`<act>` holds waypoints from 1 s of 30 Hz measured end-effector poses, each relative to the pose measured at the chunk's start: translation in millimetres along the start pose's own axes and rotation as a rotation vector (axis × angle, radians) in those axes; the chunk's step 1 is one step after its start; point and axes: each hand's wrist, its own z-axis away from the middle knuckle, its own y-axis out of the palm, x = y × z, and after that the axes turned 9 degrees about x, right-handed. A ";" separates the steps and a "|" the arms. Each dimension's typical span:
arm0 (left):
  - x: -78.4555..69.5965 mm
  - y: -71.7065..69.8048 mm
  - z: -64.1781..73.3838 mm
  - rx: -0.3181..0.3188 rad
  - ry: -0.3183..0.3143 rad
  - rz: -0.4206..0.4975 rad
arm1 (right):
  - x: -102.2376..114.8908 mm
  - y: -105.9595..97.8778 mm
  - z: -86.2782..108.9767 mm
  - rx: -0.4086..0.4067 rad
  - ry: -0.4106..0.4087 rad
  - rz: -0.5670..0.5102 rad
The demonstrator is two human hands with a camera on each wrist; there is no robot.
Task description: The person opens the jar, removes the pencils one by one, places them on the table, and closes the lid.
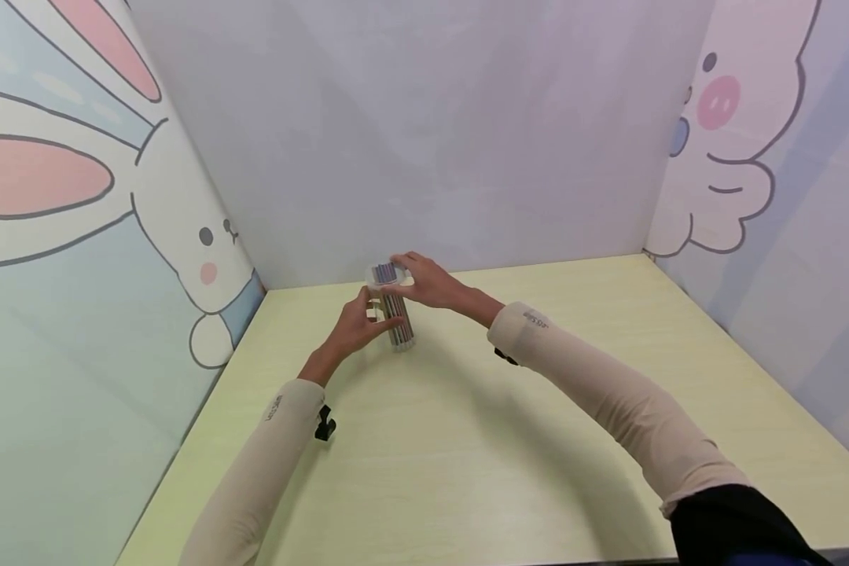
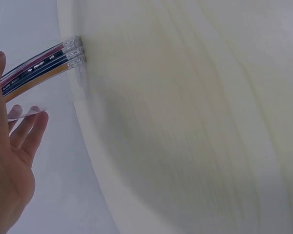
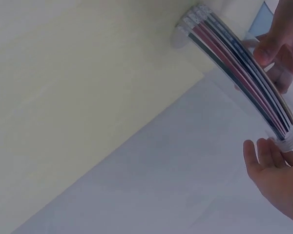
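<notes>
A clear plastic tube of pencils (image 1: 399,322) stands slightly tilted near the back of the table, its base on the tabletop. Dark, red and orange-brown pencils (image 2: 36,66) show through its wall. My left hand (image 1: 354,326) holds the tube from the left, thumb across its side. Thin clear plastic (image 2: 27,116) shows by that hand's fingers; what part it is, I cannot tell. Around the tube's upper end, my right hand (image 1: 428,283) grips the rim from the right. In the right wrist view, the right fingers (image 3: 266,156) lie against that end; the thumb is hidden.
The pale yellow table (image 1: 410,456) reaches a grey back wall (image 1: 424,141) just behind the tube. Side walls carry cartoon prints, a rabbit (image 1: 184,236) at left and a pink-nosed animal (image 1: 743,118) at right. Black wrist mounts (image 1: 325,424) protrude from the sleeves.
</notes>
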 end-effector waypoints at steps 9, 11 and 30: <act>-2.0 0.2 1.7 0.007 -0.027 -0.020 | 6.0 12.8 -2.6 -0.151 0.048 -0.017; -2.4 0.6 1.0 0.009 -0.020 -0.023 | 5.8 12.8 -2.9 -0.160 0.048 -0.023; -4.7 -3.7 3.1 0.016 -0.041 -0.042 | 4.2 0.4 -3.8 -0.034 -0.001 0.042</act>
